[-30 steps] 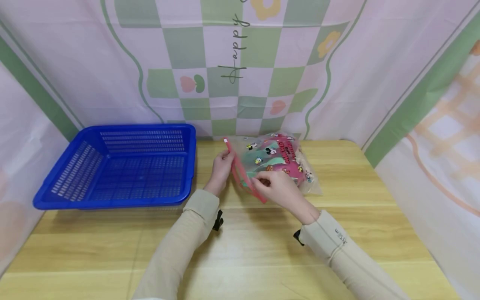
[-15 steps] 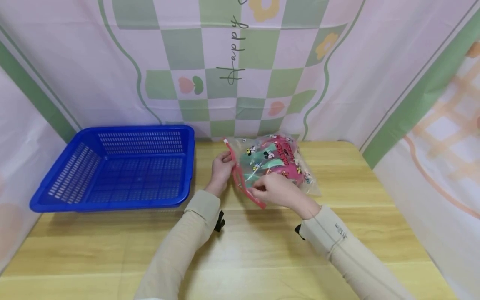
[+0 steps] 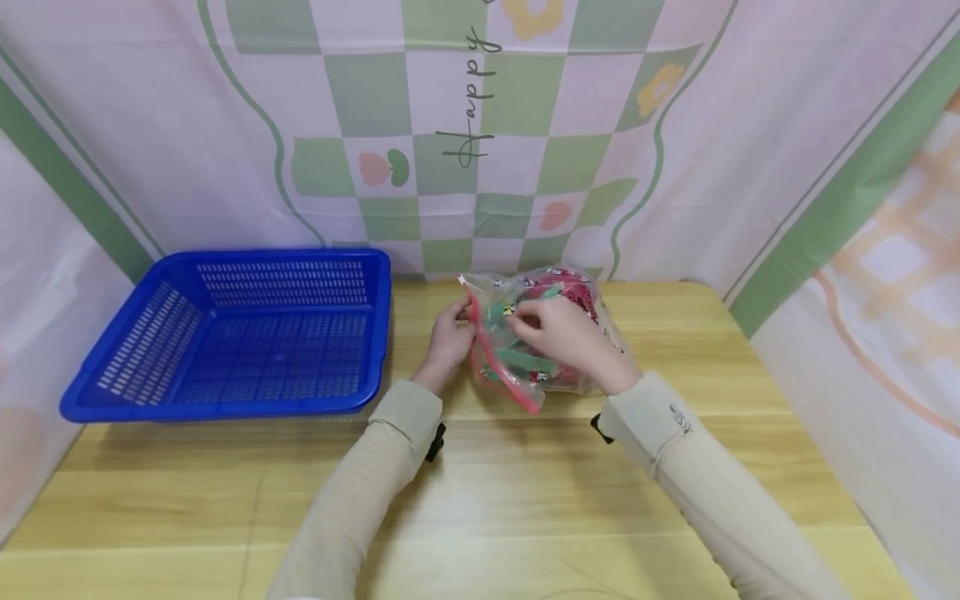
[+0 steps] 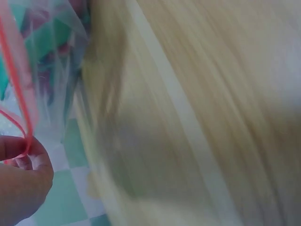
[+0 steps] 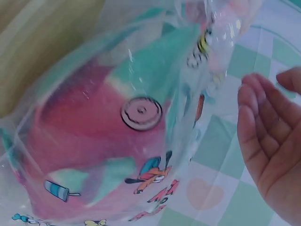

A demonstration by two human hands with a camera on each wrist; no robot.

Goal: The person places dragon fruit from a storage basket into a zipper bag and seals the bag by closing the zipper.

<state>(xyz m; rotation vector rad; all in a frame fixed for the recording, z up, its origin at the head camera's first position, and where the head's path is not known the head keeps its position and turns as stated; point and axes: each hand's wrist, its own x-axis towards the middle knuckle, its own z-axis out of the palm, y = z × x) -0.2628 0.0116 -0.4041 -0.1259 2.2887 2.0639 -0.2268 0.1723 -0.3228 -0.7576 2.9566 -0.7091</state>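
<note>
A clear zip bag [image 3: 525, 360], printed with small cartoon figures and red lettering, lies near the table's back edge. Inside it is a plump pink and green thing [image 5: 89, 122] whose kind I cannot tell. My left hand [image 3: 447, 342] pinches the bag's red zip edge [image 4: 18, 80] between thumb and fingers, at the mouth's left side. Over the bag's top is my right hand [image 3: 562, 335]. In the right wrist view its fingers are loosely bent, the thumb stands apart from them, and nothing lies between.
On the left of the wooden table [image 3: 480, 517] stands a blue plastic basket [image 3: 225, 408] with slotted walls. A checked, flowered cloth [image 3: 517, 100] hangs right behind the bag and basket.
My right hand has left the near end of the red zip edge and moved up and away over the bag. The left hand keeps its hold, shifting slightly right.
</note>
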